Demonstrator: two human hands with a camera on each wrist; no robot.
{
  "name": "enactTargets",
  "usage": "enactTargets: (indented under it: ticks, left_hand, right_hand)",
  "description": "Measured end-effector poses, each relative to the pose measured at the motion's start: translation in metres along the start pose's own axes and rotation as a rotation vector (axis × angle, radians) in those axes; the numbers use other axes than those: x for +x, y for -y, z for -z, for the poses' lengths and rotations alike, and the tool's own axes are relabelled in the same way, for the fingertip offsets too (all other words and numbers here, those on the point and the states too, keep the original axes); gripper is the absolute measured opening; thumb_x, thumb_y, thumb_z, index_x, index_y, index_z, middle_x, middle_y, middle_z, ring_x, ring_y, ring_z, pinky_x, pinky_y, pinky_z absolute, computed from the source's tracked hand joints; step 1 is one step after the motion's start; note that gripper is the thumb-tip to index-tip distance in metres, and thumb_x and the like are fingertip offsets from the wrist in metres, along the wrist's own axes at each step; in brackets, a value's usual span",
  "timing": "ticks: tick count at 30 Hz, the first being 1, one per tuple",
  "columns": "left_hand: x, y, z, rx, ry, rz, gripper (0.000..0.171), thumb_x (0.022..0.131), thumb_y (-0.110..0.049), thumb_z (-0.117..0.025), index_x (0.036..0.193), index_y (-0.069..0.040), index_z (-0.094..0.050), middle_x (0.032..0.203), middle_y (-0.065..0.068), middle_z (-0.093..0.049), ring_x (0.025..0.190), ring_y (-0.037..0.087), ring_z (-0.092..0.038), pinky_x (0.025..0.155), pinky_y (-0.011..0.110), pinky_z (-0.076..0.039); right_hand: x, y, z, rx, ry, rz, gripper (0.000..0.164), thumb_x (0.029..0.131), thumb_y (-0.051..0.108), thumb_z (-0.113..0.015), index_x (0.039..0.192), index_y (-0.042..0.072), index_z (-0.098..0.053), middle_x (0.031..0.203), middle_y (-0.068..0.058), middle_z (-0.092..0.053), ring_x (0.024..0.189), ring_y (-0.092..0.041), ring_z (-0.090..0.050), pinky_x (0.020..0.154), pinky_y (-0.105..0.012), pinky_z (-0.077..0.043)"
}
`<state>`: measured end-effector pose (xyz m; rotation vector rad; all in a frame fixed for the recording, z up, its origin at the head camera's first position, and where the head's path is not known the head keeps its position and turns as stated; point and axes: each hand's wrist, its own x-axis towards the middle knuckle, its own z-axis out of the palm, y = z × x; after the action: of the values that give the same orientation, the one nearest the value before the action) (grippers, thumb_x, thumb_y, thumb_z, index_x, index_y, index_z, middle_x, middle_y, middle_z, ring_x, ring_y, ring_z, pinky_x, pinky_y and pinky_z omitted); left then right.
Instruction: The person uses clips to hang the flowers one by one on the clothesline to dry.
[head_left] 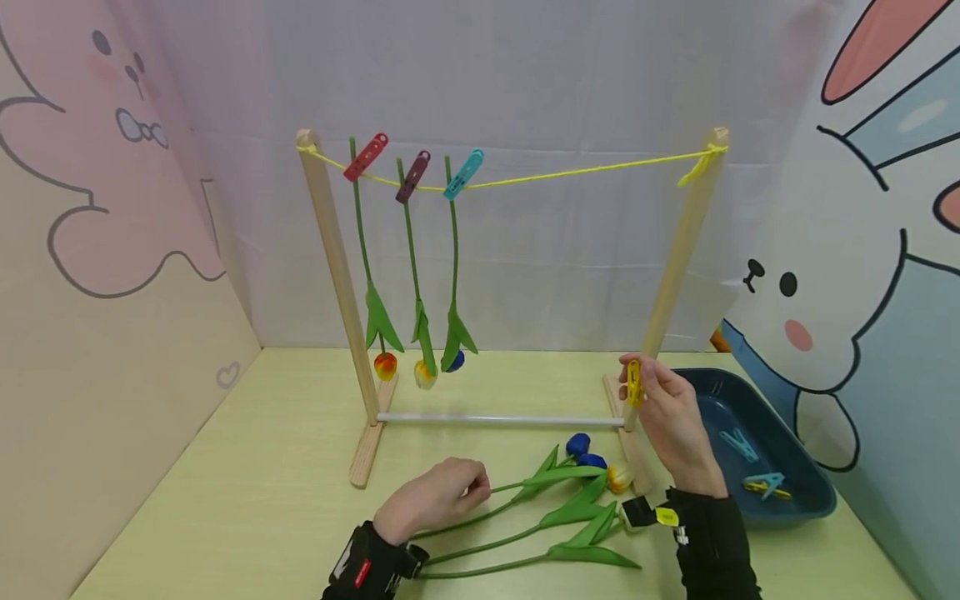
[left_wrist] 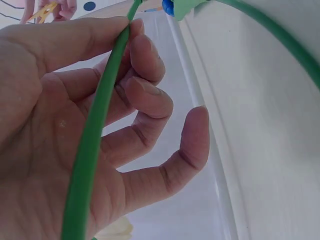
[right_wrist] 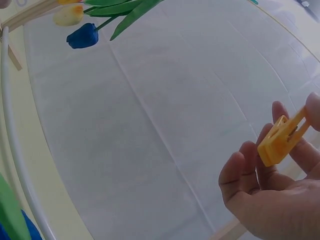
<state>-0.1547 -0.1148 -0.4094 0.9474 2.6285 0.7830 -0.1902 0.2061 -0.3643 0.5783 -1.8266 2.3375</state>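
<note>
My left hand [head_left: 438, 498] is low over the table, thumb and forefinger pinching the green stem [left_wrist: 95, 125] of an artificial tulip; its other fingers curl loosely. My right hand [head_left: 675, 425], raised by the right post, pinches a yellow clothespin [right_wrist: 281, 142] by its handles. Several tulips lie on the table, with blue flowers [head_left: 578, 444] and a yellow-white flower [head_left: 619, 478] at their right ends. From a yellow string [head_left: 570, 173] hang an orange-red tulip [head_left: 385, 367], a yellow-white tulip [head_left: 424, 374] and a blue tulip [head_left: 454, 361], flowers down, stems clipped by red [head_left: 366, 157], maroon [head_left: 412, 177] and light-blue clothespins [head_left: 463, 174].
Two wooden posts, left [head_left: 337, 275] and right [head_left: 684, 250], carry the string. A white rod [head_left: 498, 419] joins their feet. At the right stands a dark blue basin [head_left: 821, 496] with light-blue and yellow clothespins inside. A pale cloth [head_left: 555, 267] hangs behind.
</note>
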Motion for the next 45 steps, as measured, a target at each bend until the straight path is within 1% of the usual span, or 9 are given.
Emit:
enactTargets:
  ticks: [5,9,15,20,23,27,32,39,45]
  left_hand:
    - [-0.0013,-0.0028,0.0031,0.033,-0.062,-0.03,0.013,0.102,-0.01,-0.058,0.092,-0.007,-0.067,0.084,0.0,-0.065,0.07,0.0,-0.044,0.066,0.018,-0.042]
    - [-0.0029,-0.0041,0.0049,0.074,-0.162,-0.048,0.013,0.102,-0.008,-0.058,0.092,-0.005,-0.067,0.082,0.0,-0.063,0.07,0.001,-0.044,0.068,0.018,-0.043]
    - [-0.0059,-0.0075,0.0062,0.195,-0.344,-0.04,0.01,0.102,-0.009,-0.058,0.093,-0.008,-0.063,0.083,-0.001,-0.06,0.076,0.009,-0.052,0.077,0.029,-0.046]
    - [-0.0016,-0.0092,0.0064,0.182,-0.474,0.011,0.008,0.099,-0.008,-0.061,0.091,-0.007,-0.063,0.082,0.0,-0.061,0.078,0.013,-0.053,0.074,0.028,-0.045]
    - [0.0009,-0.0099,0.0061,0.182,-0.55,0.016,0.007,0.097,-0.008,-0.064,0.09,-0.006,-0.066,0.082,0.001,-0.064,0.079,0.015,-0.055,0.073,0.029,-0.046]
    - [0.0009,-0.0106,0.0064,0.19,-0.595,0.009,0.005,0.094,-0.009,-0.067,0.092,-0.007,-0.071,0.084,0.002,-0.066,0.08,0.017,-0.058,0.074,0.032,-0.048]
    - [-0.0005,-0.0107,0.0079,0.151,-0.621,0.027,0.006,0.093,-0.012,-0.07,0.092,-0.009,-0.075,0.083,-0.001,-0.066,0.076,0.012,-0.058,0.069,0.026,-0.048]
    - [-0.0014,-0.0098,0.0081,0.078,-0.698,0.06,0.006,0.092,-0.012,-0.071,0.091,-0.008,-0.076,0.08,-0.004,-0.059,0.068,0.006,-0.053,0.062,0.019,-0.043]
    - [-0.0007,-0.0092,0.008,0.109,-0.792,0.016,0.005,0.089,-0.011,-0.074,0.088,-0.007,-0.075,0.082,-0.001,-0.053,0.067,0.006,-0.051,0.059,0.018,-0.041]
  right_hand:
    - [-0.0007,0.0012,0.0006,-0.029,-0.045,-0.028,0.031,0.108,0.032,-0.041,0.116,0.02,-0.068,0.102,0.004,-0.049,0.096,-0.018,-0.045,0.096,-0.035,-0.032]
    - [-0.0013,0.0033,-0.0002,-0.015,-0.07,-0.01,0.032,0.109,0.029,-0.041,0.116,0.015,-0.069,0.105,0.003,-0.046,0.091,-0.017,-0.046,0.095,-0.041,-0.024]
    - [-0.0026,0.0074,-0.0002,0.036,-0.138,0.027,0.031,0.107,0.03,-0.043,0.116,0.014,-0.069,0.116,0.0,-0.045,0.094,-0.015,-0.044,0.094,-0.028,-0.034]
    - [-0.0019,0.0085,0.0001,0.13,-0.198,0.07,0.032,0.105,0.031,-0.048,0.116,0.008,-0.068,0.117,-0.002,-0.046,0.092,-0.015,-0.047,0.094,-0.025,-0.04]
    - [-0.0008,0.0081,0.0005,0.171,-0.211,0.095,0.03,0.105,0.029,-0.049,0.114,0.008,-0.069,0.114,-0.002,-0.048,0.089,-0.014,-0.048,0.092,-0.025,-0.041]
    - [-0.0001,0.0075,0.0007,0.198,-0.217,0.112,0.029,0.105,0.028,-0.049,0.113,0.009,-0.07,0.112,-0.001,-0.051,0.089,-0.014,-0.048,0.087,-0.023,-0.043]
    - [-0.0001,0.0067,0.0005,0.22,-0.211,0.112,0.029,0.104,0.027,-0.05,0.112,0.01,-0.071,0.113,0.001,-0.054,0.094,-0.014,-0.045,0.086,-0.021,-0.044]
    - [0.0004,0.0067,-0.0006,0.18,-0.232,0.098,0.031,0.104,0.028,-0.048,0.116,0.008,-0.069,0.113,-0.003,-0.048,0.094,-0.019,-0.042,0.089,-0.024,-0.04]
    - [0.0005,0.0078,-0.0011,0.173,-0.236,0.076,0.031,0.104,0.029,-0.048,0.116,0.01,-0.069,0.118,-0.001,-0.048,0.104,-0.021,-0.036,0.09,-0.023,-0.039]
